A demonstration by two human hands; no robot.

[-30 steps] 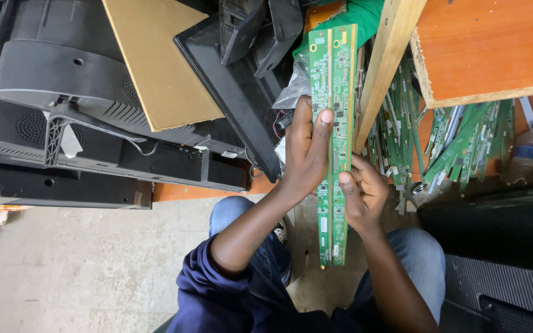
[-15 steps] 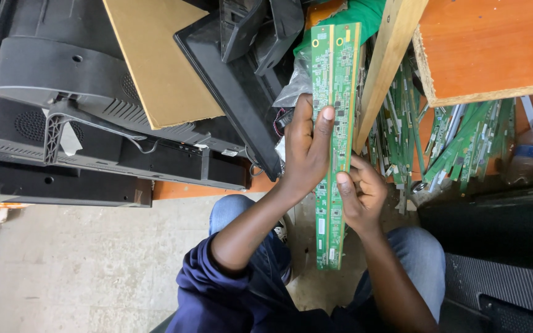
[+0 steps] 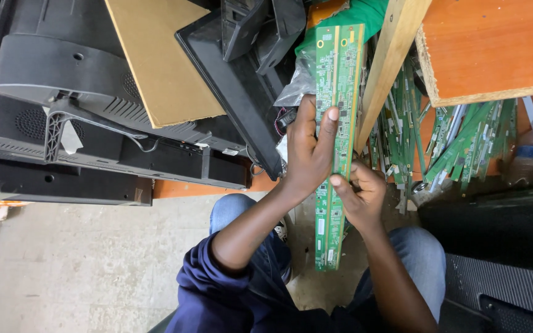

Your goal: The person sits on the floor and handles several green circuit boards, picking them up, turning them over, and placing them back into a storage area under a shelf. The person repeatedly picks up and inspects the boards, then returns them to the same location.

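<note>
Gripping a long green circuit board point(image 3: 335, 123), our left hand point(image 3: 308, 154) wraps its middle while our right hand point(image 3: 360, 196) pinches its edge lower down; both palms hide parts of it.

Black casings point(image 3: 94, 142) on concrete floor point(image 3: 81, 265)

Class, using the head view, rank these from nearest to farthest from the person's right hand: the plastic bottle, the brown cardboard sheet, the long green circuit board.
1. Circuit board: held in the right hand.
2. Bottle: far right, under the shelf.
3. Cardboard sheet: upper left, on the black casings.
</note>
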